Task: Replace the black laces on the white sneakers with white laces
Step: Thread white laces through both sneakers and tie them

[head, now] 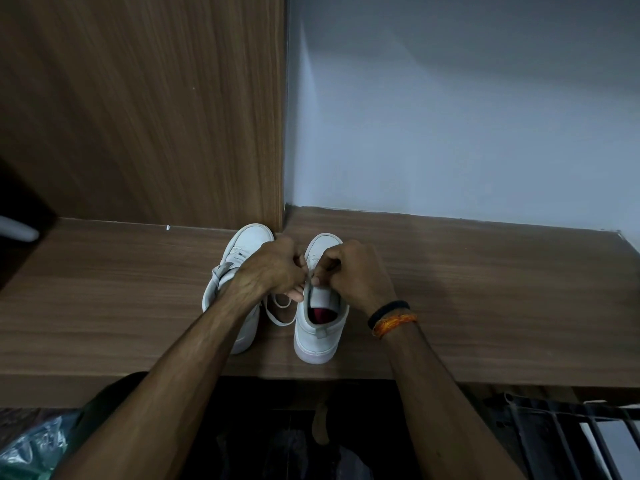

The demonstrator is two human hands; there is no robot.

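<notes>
Our left hand (273, 268) and right hand (353, 271) both pinch the white lace (277, 308) over the right sneaker (320, 327). Both sneakers sit toes-in at the desk's (485, 306) back edge, beside the wooden panel (156, 116); bare desk spreads right.

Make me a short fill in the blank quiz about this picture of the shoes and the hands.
1. Both hands work at the sneaker on the ____.
2. The loose lace lying between the shoes is ____ in colour.
3. The wristbands sit on the ____ wrist.
4. The sneakers stand on a ____ shelf.

Answers: right; white; right; wooden
</notes>
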